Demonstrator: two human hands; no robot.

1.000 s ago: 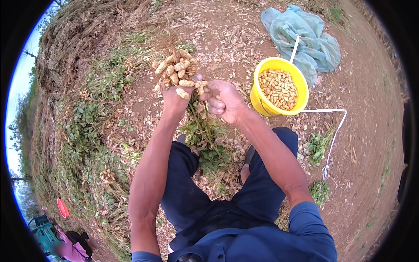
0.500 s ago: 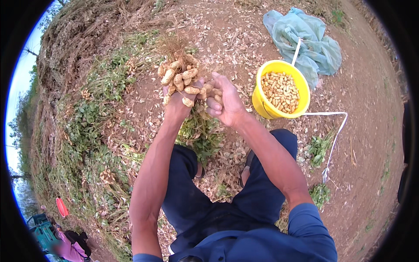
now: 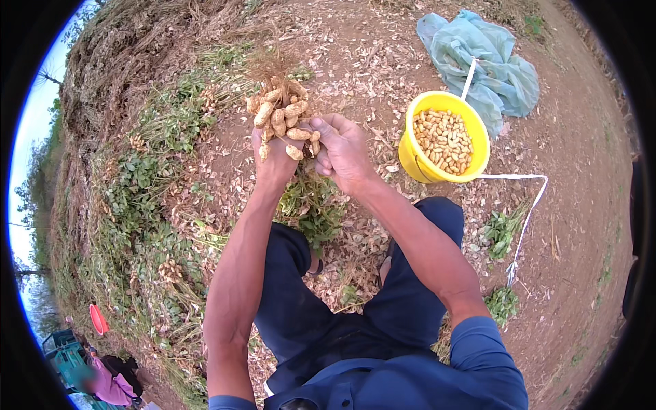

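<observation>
My left hand (image 3: 274, 164) is closed around the stems of a peanut plant, its roots upward and its green leaves (image 3: 311, 208) hanging below the fist. A cluster of pale tan peanuts (image 3: 279, 121) bunches above that hand, with thin dry roots at the top. At the cluster's right side, my right hand (image 3: 344, 152) is closed, thumb and fingers pinching peanuts at its edge. Its curled fingers partly hide what lies inside the palm. A yellow bucket (image 3: 417, 162) with many loose peanuts (image 3: 443, 142) stands to the right of my hands.
A bluish-green plastic sack (image 3: 478, 58) lies crumpled behind the bucket. White strap (image 3: 529, 225) runs along the ground at right. Pulled peanut plants (image 3: 154, 198) are heaped at left. Far lower left are a person in pink (image 3: 113, 384), teal crates (image 3: 61, 352) and a red basin (image 3: 98, 319).
My right hand has shifted left and closed in on the cluster's edge; peanuts that showed between its fingers are now hidden. My left hand keeps its hold on the plant.
</observation>
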